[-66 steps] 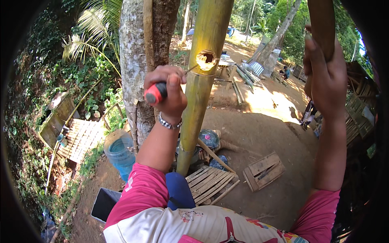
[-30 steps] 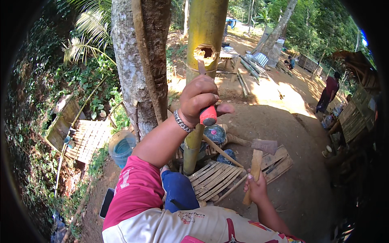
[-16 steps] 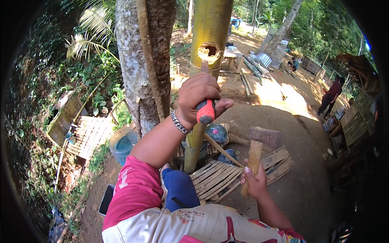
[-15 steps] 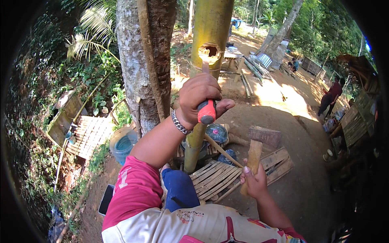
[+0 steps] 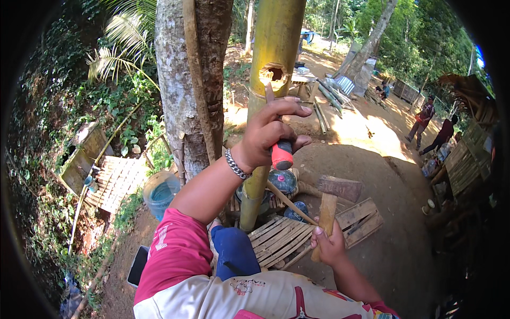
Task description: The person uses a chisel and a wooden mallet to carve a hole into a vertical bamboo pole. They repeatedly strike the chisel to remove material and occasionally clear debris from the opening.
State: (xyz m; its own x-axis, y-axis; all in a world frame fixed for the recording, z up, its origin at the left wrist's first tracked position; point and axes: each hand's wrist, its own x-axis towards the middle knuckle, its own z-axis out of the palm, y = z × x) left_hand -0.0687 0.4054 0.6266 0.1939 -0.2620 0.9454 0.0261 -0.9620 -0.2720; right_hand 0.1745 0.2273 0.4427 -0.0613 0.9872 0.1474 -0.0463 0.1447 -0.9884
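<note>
A thick yellow-green bamboo pole (image 5: 279,32) stands upright in front of me, with a ragged hole (image 5: 274,72) cut through its wall. My left hand (image 5: 271,130) grips a chisel (image 5: 282,155) by its red and black handle, the index finger raised off it. The chisel's narrow blade points up, its tip at the lower left rim of the hole. Lower right, my right hand (image 5: 330,243) is closed round the wooden handle of a hatchet (image 5: 340,189), its dark brown head up and apart from the chisel.
A rough-barked tree trunk (image 5: 178,80) rises just left of the pole. Below lie a slatted bamboo platform (image 5: 279,242) and a lidded container (image 5: 282,181). A clear bucket (image 5: 161,194) stands left. Other people (image 5: 423,123) are at the far right, near cut bamboo poles (image 5: 332,94).
My left hand has shifted slightly down and right, its index finger lifting and the chisel handle tilting. My right hand and the hatchet have moved a little left and down.
</note>
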